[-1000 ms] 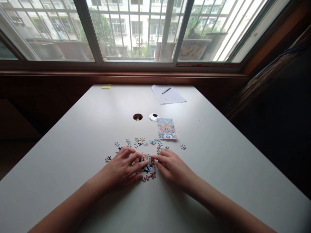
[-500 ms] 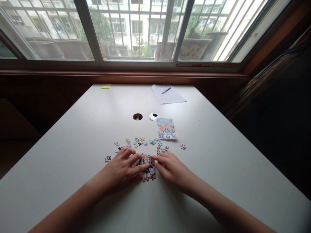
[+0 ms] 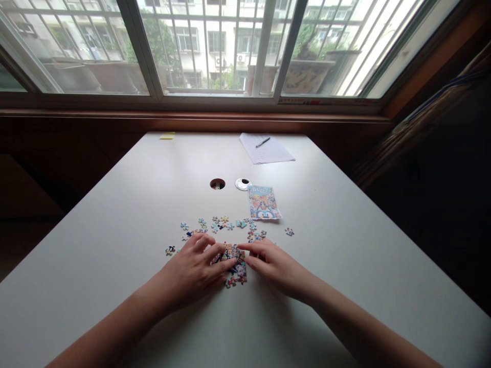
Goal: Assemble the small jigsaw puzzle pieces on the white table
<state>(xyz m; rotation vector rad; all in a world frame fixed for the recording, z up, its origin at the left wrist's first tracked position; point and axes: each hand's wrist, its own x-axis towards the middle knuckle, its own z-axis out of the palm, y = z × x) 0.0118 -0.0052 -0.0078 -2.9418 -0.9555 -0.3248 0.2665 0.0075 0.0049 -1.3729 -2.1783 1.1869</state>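
Little has shifted in the last second: both hands stay at the joined puzzle patch (image 3: 238, 270), and the right hand (image 3: 274, 263) has edged slightly nearer its upper right corner.

Head view: the left hand (image 3: 192, 271) lies palm down with its fingers spread and released, their tips pressing on the left part of the patch. The right hand's fingers are loosely stretched out, not clenched, with the tips touching the patch's right edge; whether they pinch a single piece cannot be told. The patch sits on the white table (image 3: 153, 179), between the two hands and near the front edge.

So far only this small cluster is joined. Loose pieces (image 3: 224, 223) lie scattered just beyond it (a few stray to either side), so most of the picture is unassembled. A printed reference card (image 3: 264, 202) lies beyond them to the right, and a sheet of paper (image 3: 268, 151) with a pen (image 3: 263, 142) rests at the far edge
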